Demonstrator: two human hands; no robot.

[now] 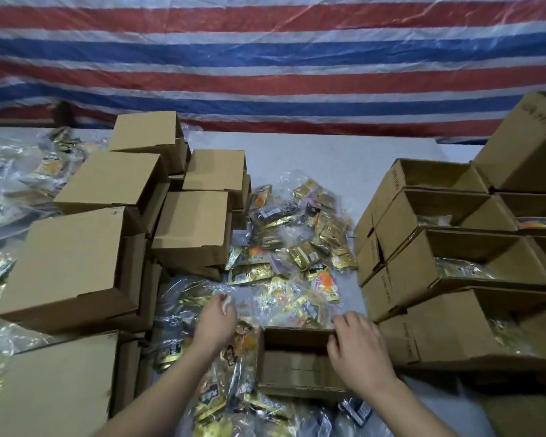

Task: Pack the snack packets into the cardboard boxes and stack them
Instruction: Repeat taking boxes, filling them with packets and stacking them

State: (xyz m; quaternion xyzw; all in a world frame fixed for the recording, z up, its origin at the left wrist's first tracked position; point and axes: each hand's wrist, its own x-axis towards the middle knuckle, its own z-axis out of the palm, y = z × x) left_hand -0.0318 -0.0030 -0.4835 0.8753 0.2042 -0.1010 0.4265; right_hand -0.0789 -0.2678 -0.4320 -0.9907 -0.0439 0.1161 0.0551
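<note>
An open cardboard box (297, 361) sits in front of me among the snack packets. My right hand (358, 348) grips its far right corner, fingers curled over the rim. My left hand (216, 321) reaches into the pile to the left of the box and pinches a clear plastic bag of packets (202, 298). Gold, black and orange snack packets (297, 244) lie heaped in clear bags across the middle of the table.
Closed cardboard boxes (76, 263) are stacked on the left, several deep. Open boxes (454, 247), some with packets inside, stand in rows on the right. More bagged packets (13, 184) lie at far left. A striped tarpaulin (265, 58) hangs behind the grey table (328, 152).
</note>
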